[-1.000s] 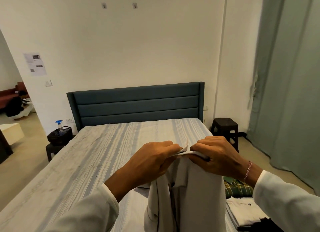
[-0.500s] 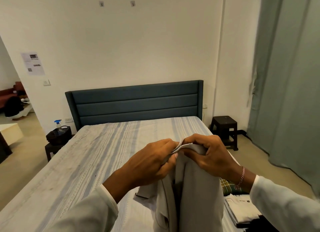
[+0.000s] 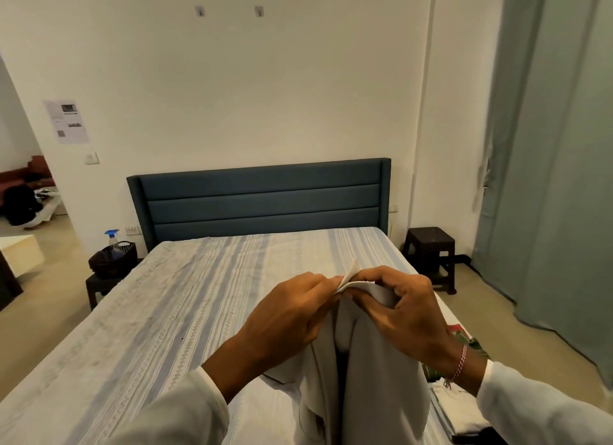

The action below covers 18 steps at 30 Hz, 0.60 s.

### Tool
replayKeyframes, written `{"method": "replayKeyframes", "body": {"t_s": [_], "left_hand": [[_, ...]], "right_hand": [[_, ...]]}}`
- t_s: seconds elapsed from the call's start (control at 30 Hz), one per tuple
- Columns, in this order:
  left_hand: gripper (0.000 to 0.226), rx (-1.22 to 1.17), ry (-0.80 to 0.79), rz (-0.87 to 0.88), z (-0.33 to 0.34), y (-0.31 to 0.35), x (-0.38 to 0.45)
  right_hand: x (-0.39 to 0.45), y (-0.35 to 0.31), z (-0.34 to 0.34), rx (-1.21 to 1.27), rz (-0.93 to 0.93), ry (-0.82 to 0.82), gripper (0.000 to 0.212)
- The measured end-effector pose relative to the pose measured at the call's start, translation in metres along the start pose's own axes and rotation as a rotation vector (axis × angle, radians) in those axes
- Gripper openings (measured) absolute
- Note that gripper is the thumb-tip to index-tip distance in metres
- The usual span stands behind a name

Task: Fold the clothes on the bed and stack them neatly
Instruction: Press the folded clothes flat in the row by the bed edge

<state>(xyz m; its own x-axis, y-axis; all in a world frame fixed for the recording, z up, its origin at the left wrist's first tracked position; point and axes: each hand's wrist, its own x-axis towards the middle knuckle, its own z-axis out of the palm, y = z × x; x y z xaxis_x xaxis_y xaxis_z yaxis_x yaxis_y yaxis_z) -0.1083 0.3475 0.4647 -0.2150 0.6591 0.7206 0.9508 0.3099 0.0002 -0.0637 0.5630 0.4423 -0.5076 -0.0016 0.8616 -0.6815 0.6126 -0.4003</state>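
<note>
A pale grey garment [image 3: 374, 378] hangs down in front of me over the striped bed [image 3: 166, 312]. My left hand [image 3: 292, 315] and my right hand [image 3: 398, 308] meet at its top edge, and each pinches the cloth there, knuckles almost touching. The lower part of the garment runs out of the bottom of the view. At the right edge of the bed lies a stack of folded clothes [image 3: 457, 408], with a white piece on top and a green checked one [image 3: 471, 348] behind it, partly hidden by my right arm.
A blue padded headboard [image 3: 258, 202] stands against the white wall. A dark stool [image 3: 431, 255] is right of the bed, near a grey-green curtain [image 3: 557, 179]. Left of the bed, a low stand holds a black basket [image 3: 112, 258] and a spray bottle [image 3: 112, 238].
Both hands have drawn closer together at the garment's top edge and shifted slightly; the cloth now hangs in a narrower bunch between them.
</note>
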Motion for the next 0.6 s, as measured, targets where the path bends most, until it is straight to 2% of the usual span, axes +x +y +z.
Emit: {"method": "replayKeyframes", "body": {"t_s": [0.13, 0.33, 0.43, 0.6], "left_hand": [[0.038, 0.042, 0.009, 0.017, -0.0008, -0.0011, -0.0039], [0.043, -0.124, -0.020, -0.035, 0.0019, -0.0039, -0.0087], [0.045, -0.228, -0.017, -0.049, 0.0035, -0.0009, -0.0088], [0.044, -0.288, -0.001, -0.056, 0.0069, 0.0017, -0.0100]], "right_hand": [[-0.0047, -0.0039, 0.0023, -0.071, -0.090, 0.007, 0.037], [-0.0080, 0.0015, -0.0027, -0.151, -0.281, -0.060, 0.017], [-0.0081, -0.0028, -0.0031, -0.234, -0.388, -0.025, 0.017], [-0.0095, -0.0041, -0.0071, -0.285, -0.393, 0.005, 0.025]]}}
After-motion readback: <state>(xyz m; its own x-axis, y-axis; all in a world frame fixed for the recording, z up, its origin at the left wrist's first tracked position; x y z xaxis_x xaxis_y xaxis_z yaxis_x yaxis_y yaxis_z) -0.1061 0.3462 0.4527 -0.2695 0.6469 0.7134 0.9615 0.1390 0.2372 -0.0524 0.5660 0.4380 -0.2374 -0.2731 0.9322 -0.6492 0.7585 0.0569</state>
